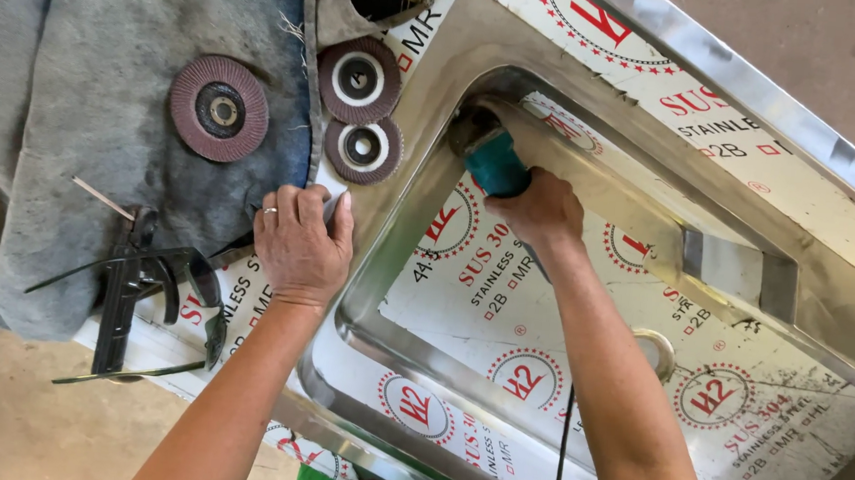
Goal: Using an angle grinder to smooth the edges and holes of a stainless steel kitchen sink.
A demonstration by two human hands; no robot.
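My right hand grips a teal angle grinder, its head pressed into the far left corner of a stainless steel sink basin. White protective film with red printing covers much of the sink. My left hand, with a ring on one finger, lies flat on the sink's left rim, fingers apart and holding nothing. The grinder's black cord runs down along my right forearm.
Three brown flap discs lie near the left hand: one on grey cloth, two by the sink rim. A black clamp tool rests at the left. A drain hole sits in the basin floor.
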